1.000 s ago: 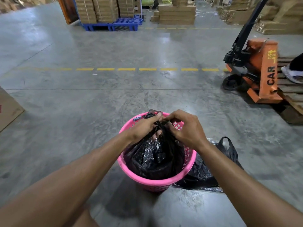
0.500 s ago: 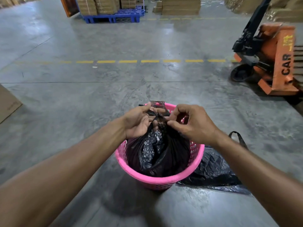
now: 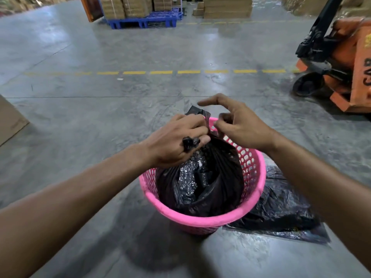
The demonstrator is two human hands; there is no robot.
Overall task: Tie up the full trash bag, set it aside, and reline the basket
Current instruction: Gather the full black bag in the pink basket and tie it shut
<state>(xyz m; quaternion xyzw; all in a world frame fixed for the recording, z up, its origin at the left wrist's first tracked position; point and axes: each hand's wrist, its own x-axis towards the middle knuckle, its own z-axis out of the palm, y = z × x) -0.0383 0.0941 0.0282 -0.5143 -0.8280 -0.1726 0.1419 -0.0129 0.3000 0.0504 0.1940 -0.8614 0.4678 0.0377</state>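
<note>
A pink perforated basket (image 3: 202, 219) stands on the concrete floor in front of me. Inside it sits a full black trash bag (image 3: 216, 181) with its top gathered upward. My left hand (image 3: 176, 141) grips the bunched top of the bag, and a black end pokes out between its fingers. My right hand (image 3: 239, 125) pinches another strip of the bag's top beside the left hand, with its index finger stretched out above. A flat spare black bag (image 3: 281, 213) lies on the floor, to the right of the basket and partly behind it.
An orange pallet jack (image 3: 345, 63) stands at the right. A cardboard box corner (image 3: 10, 121) shows at the left edge. Far back, stacked cartons sit on a blue pallet (image 3: 144, 21). A dashed yellow line (image 3: 160, 72) crosses the floor.
My left hand has rolled over the bag's top, so a black end now sticks out between its fingers. My right index finger has lifted and stretched out. The camera has drawn closer.
</note>
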